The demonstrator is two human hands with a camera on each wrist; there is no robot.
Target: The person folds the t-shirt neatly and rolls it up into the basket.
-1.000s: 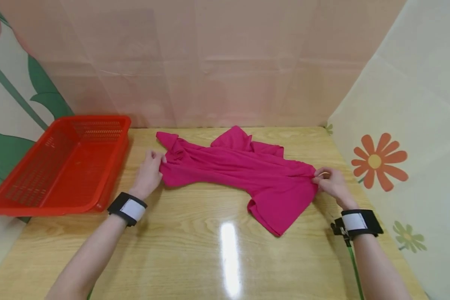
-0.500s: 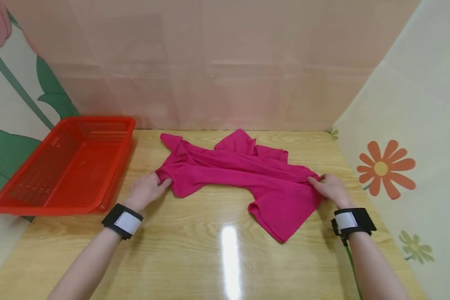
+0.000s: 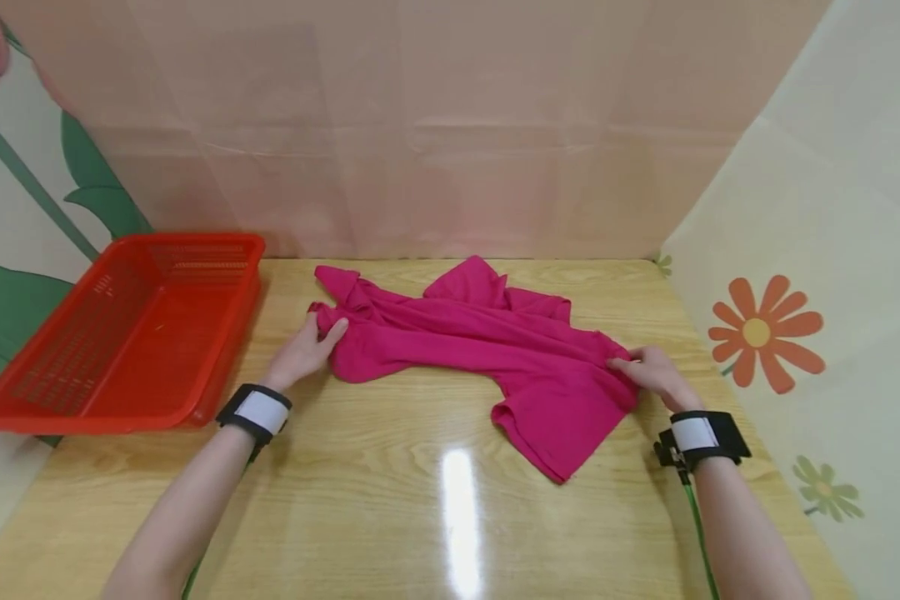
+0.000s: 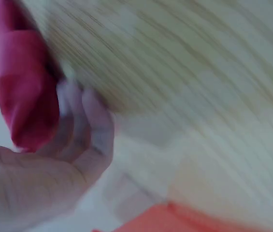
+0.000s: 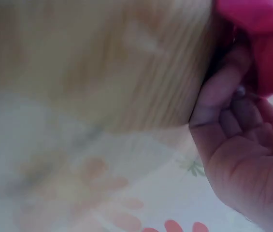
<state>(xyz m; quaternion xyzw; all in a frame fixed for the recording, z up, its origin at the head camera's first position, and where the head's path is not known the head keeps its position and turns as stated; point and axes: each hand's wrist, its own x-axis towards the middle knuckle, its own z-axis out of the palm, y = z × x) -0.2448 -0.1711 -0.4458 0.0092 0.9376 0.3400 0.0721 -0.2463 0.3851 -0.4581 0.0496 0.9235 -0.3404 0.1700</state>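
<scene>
My 2 wrists wear black straps with white patches, the left strap (image 3: 255, 410) just right of the red basket (image 3: 90, 422) and the right strap (image 3: 708, 439) well apart from it. My left hand (image 3: 300, 350), near the basket, is partly closed, fingers curved round the end of the pink cloth (image 3: 450, 329) nearest the basket, thumb on its other face. My right hand (image 3: 662, 375), farther from the basket, pinches the cloth's opposite end between thumb and bent fingers. The cloth lies rumpled to the basket's right, on the wood-grain table (image 3: 360, 500), reaching from hand to hand. Beyond the basket rises a pinkish backdrop (image 3: 450, 150).
</scene>
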